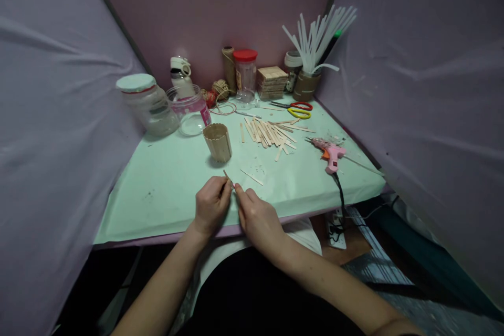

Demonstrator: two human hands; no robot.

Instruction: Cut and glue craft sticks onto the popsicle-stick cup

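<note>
My left hand is closed at the table's front edge, pinching a thin wooden craft stick whose tip pokes out above the fingers. Close beside it, my right hand is closed too, its forefinger reaching to the stick's near end; what lies in its fingers is hidden. Just beyond the hands stands a cup made of upright craft sticks. A narrow sliver of wood lies to the right of the cup.
A pile of craft sticks lies mid-table, with scissors behind. At right rests a pink glue gun, its cord over the edge. Clear jars, twine, stacked wooden squares and a pot of glue sticks line the back.
</note>
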